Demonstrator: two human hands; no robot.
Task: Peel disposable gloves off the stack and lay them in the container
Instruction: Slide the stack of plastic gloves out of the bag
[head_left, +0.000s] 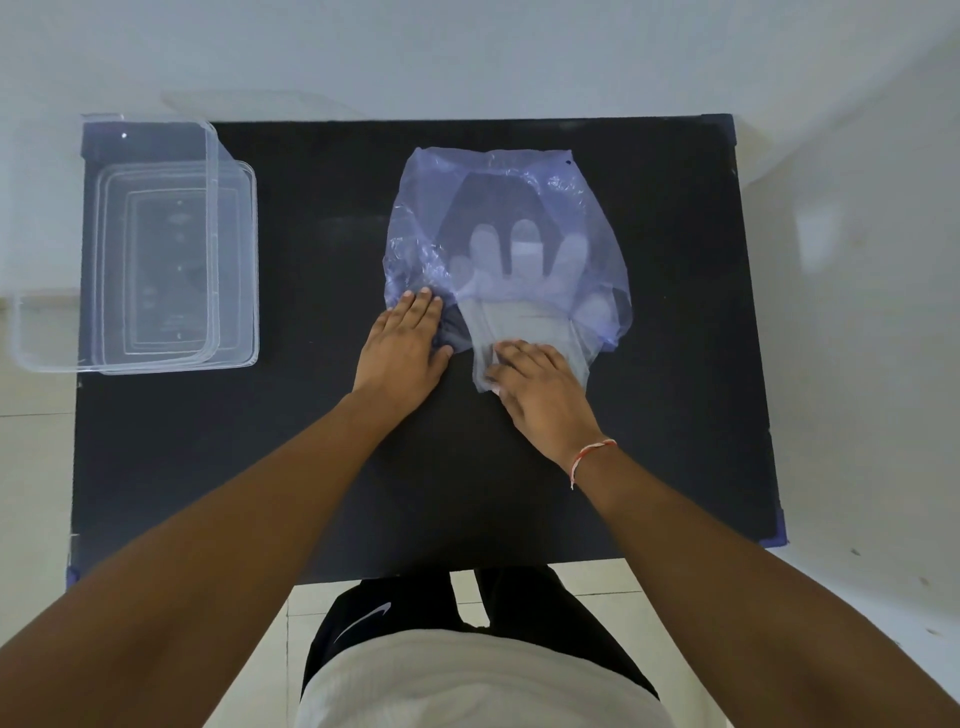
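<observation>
A stack of thin clear disposable gloves (519, 260) lies flat inside a bluish see-through plastic bag (415, 218) on the black table (311, 441), fingers pointing away from me. The cuff end (519, 325) sticks out of the bag's near opening. My left hand (405, 343) lies flat, fingers apart, pressing the bag's lower left corner. My right hand (540, 387) rests on the glove cuffs, fingertips bent at the cuff edge; whether it pinches a layer is unclear. A clear plastic container (156, 156) stands at the table's far left corner with nothing visible in it.
The container overhangs the table's left edge, and a clear lid (239, 270) seems to lie under or beside it. A pale wall runs behind the table and tiled floor shows around it. A red-and-white thread is tied around my right wrist (592, 452).
</observation>
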